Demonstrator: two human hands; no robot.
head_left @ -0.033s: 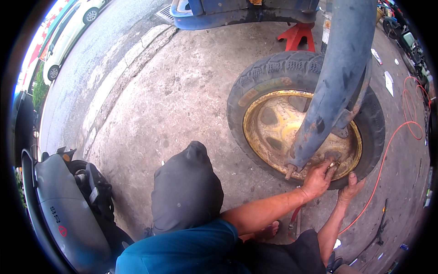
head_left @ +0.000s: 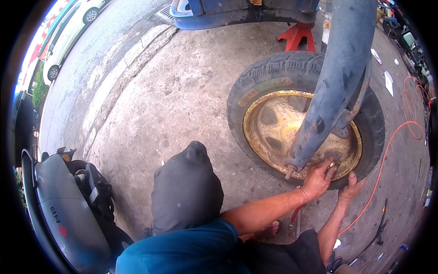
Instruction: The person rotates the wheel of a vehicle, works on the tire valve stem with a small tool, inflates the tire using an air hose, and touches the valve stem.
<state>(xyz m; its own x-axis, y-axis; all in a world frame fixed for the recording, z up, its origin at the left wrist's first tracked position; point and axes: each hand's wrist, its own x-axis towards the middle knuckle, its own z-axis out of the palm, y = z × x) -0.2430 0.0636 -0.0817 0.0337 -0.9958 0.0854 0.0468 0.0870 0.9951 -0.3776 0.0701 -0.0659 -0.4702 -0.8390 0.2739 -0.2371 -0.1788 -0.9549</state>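
A motorcycle wheel with a worn yellow rim (head_left: 283,116) and a black tyre (head_left: 239,107) leans before me, to the right. Across it slants the bluish-grey fork leg (head_left: 337,77), its lower end over the rim near a threaded axle end (head_left: 289,171). My left hand (head_left: 315,181) reaches to the rim's lower part, fingers pinched together at a small brassy bit by the rim's inner edge; what they hold is too small to make out. At the tyre's lower right edge, my right hand (head_left: 350,188) is closed round the tyre, thumb up, other fingers partly hidden.
A red jack stand (head_left: 299,36) stands behind the wheel, under blue bodywork (head_left: 246,13). An orange hose (head_left: 385,155) loops over the floor at right. To the left is a grey scooter (head_left: 68,205); a broken kerb (head_left: 127,59) borders the road. My knee (head_left: 187,187) juts forward.
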